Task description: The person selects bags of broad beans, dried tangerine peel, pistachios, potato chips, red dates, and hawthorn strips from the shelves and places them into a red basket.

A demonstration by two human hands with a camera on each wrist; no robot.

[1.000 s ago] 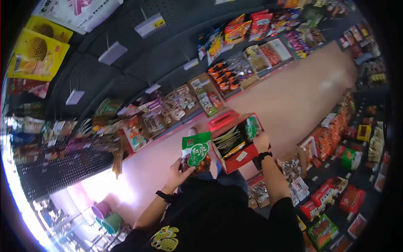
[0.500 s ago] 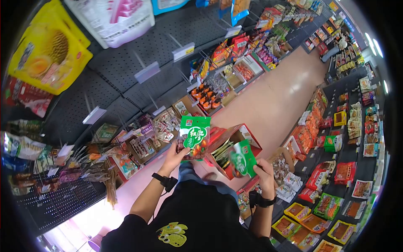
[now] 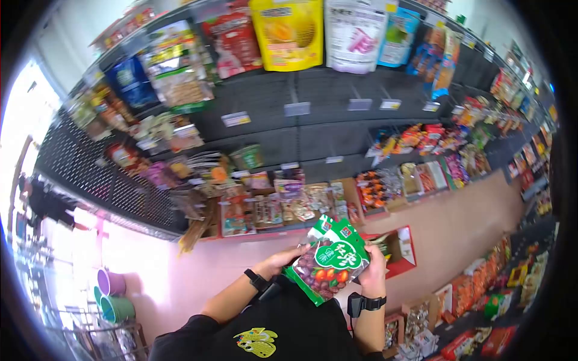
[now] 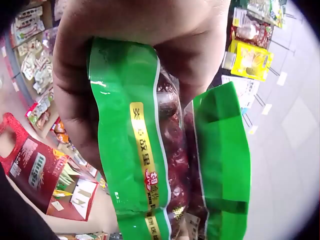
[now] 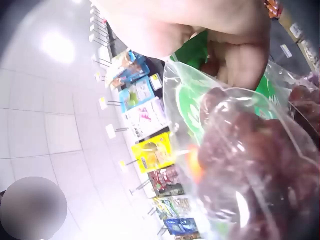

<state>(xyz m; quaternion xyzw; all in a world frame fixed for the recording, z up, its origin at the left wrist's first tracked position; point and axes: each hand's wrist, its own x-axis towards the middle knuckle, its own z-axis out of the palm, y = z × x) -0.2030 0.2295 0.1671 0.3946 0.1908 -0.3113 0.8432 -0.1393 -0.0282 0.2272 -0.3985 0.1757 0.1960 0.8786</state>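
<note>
Two green-and-clear bags of red dates [image 3: 328, 262] are held together in front of the chest, one largely behind the other, tilted in the head view. The left hand [image 3: 282, 260] grips their left side. On the right side, the right hand [image 3: 374, 268] pinches the upper edge. In the left wrist view, the fingers of the left hand [image 4: 135, 22] curl round a green bag edge [image 4: 127, 130], with a second green edge [image 4: 227, 155] beside it. The right wrist view shows dates through clear film [image 5: 240, 165] under the curled right hand [image 5: 235, 30].
A red carton [image 3: 411, 246] with packets inside stands on the floor beyond the right hand. Ahead is a dark shelf [image 3: 265, 129] with hanging snack bags and low boxes. More packaged goods [image 3: 475, 283] line the right side. Purple and green buckets [image 3: 114, 305] stand at left.
The right hand has lifted a second bag from the red carton and brought it to the bag in the left hand. Both bags now overlap, and the head view has turned toward the shelf.
</note>
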